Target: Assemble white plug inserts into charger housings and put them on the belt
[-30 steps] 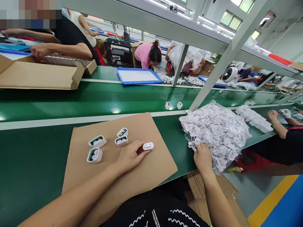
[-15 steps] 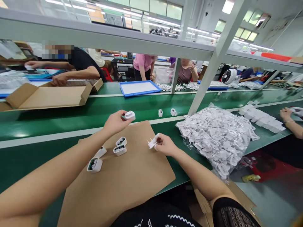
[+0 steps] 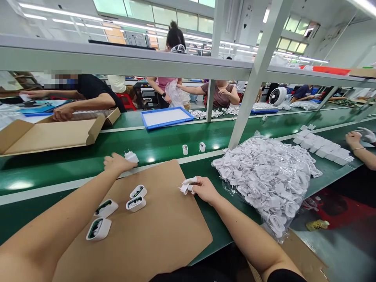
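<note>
On the green conveyor belt, a white plug charger (image 3: 131, 156) stands with its pins up. Right beside it is my left hand (image 3: 116, 162), its fingers spread and its thumb close to the charger; whether they touch I cannot tell. My right hand (image 3: 204, 189), with white covers on fingertips, pinches a white plug cover (image 3: 185, 187) with metal pins over the right edge of the cardboard sheet (image 3: 152, 231). On the cardboard, several white charger housings lie with their openings showing parts inside, among them one at the front (image 3: 101, 230) and one farther back (image 3: 138, 203).
A clear bag of white plastic parts (image 3: 264, 176) lies to the right, before rows of white pieces (image 3: 323, 145) and a co-worker's hand (image 3: 354, 139). Two white housings (image 3: 202, 147) sit on the belt. A slanted metal post (image 3: 249, 90) rises behind the bag.
My left hand has moved left and down onto the belt, and its fingers have parted from the charger. My right hand still holds the plug cover. The view has shifted.
</note>
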`<action>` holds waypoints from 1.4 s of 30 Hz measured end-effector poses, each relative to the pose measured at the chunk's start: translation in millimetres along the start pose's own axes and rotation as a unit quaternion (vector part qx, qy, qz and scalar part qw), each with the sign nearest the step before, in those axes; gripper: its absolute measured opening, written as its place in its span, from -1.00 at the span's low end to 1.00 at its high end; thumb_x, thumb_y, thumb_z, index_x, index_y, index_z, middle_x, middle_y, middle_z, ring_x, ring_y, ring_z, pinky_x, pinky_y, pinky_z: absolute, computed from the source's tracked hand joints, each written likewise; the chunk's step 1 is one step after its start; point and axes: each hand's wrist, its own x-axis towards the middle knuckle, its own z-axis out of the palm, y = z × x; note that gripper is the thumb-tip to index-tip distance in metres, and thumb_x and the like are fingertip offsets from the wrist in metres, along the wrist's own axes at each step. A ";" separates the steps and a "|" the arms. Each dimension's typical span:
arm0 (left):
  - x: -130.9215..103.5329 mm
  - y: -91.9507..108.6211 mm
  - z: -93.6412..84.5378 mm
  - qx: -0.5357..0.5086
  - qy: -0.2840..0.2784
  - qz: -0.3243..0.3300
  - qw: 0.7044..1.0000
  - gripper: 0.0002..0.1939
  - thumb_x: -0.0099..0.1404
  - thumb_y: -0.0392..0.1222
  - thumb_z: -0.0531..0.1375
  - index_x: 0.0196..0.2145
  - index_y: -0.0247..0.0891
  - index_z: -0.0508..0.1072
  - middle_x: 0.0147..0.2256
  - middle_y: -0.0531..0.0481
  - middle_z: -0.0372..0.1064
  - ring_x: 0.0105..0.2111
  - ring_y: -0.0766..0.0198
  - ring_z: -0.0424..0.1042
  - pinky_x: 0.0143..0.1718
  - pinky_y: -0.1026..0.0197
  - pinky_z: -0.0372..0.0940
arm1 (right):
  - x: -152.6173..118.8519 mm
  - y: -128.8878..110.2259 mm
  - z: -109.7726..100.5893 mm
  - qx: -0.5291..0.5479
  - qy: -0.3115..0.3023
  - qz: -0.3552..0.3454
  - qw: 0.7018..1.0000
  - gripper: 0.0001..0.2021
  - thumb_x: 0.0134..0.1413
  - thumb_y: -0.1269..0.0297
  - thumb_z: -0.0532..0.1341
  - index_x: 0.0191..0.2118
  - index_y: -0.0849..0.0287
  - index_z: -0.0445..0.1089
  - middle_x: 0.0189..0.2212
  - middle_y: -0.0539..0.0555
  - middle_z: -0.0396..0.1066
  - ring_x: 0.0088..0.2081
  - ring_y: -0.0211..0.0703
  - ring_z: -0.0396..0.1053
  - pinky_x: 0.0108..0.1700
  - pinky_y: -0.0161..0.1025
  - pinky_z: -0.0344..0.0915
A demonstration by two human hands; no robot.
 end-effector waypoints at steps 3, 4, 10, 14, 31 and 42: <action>-0.5 27.5 -13.2 0.004 0.109 -0.059 0.992 0.06 0.17 0.26 0.28 0.35 -0.53 0.03 0.33 -0.44 0.02 0.30 -0.46 0.03 0.20 -0.32 0.16 | -0.3 3.1 -0.7 -0.013 -0.017 0.014 1.000 -0.70 -0.19 0.29 0.33 -0.23 0.18 0.61 -0.30 0.07 0.56 -0.32 -0.20 0.47 -0.34 -0.32 0.31; 2.2 41.3 -16.7 -0.005 0.132 -0.033 0.991 0.13 0.19 0.16 0.31 0.40 -0.59 -0.14 0.39 -0.53 -0.19 0.31 -0.49 -0.01 0.25 -0.34 0.10 | -1.0 3.8 -0.3 -0.023 -0.026 0.018 0.999 -0.69 -0.20 0.30 0.35 -0.22 0.18 0.61 -0.28 0.08 0.56 -0.29 -0.17 0.49 -0.33 -0.30 0.33; 37.4 135.9 11.7 -0.005 -0.138 0.188 0.972 -0.11 0.22 -0.21 0.30 0.44 -0.38 0.09 0.39 -0.28 0.10 0.36 -0.21 0.10 0.35 -0.03 0.09 | -3.0 5.6 5.3 -0.033 -0.052 0.054 0.997 -0.65 -0.24 0.12 0.50 -0.32 0.24 0.55 -0.34 0.12 0.55 -0.31 -0.13 0.53 -0.17 -0.19 0.44; 41.8 169.8 47.4 0.010 -0.188 0.228 0.955 -0.02 0.16 -0.40 0.24 0.49 -0.37 -0.02 0.47 -0.27 -0.12 0.43 -0.12 -0.01 0.36 0.06 0.07 | 1.4 5.3 3.7 0.033 0.035 0.077 0.996 -0.46 -0.48 0.32 0.54 -0.22 0.20 0.44 -0.39 0.02 0.53 -0.36 -0.13 0.54 -0.36 -0.29 0.39; -164.5 116.7 -24.8 -0.119 -0.136 0.237 0.955 -0.66 0.42 0.13 0.18 -0.18 -0.23 0.46 -0.14 -0.12 0.43 -0.18 0.08 0.43 -0.21 0.13 0.26 | -3.4 -13.4 7.9 0.144 0.027 0.094 0.985 -0.48 -0.30 0.09 0.58 -0.15 0.17 0.55 -0.21 0.10 0.57 -0.27 -0.22 0.45 -0.40 -0.38 0.26; -207.2 81.1 22.5 -0.419 -0.157 0.114 0.887 -0.61 0.30 0.12 0.28 -0.10 -0.23 0.55 -0.24 -0.08 0.44 -0.36 0.21 0.36 -0.28 0.14 0.30 | -10.0 -16.5 32.4 -0.042 0.006 -0.035 0.999 -0.62 -0.12 0.07 0.48 -0.24 0.14 0.41 -0.29 0.08 0.50 -0.34 -0.21 0.38 -0.31 -0.23 0.33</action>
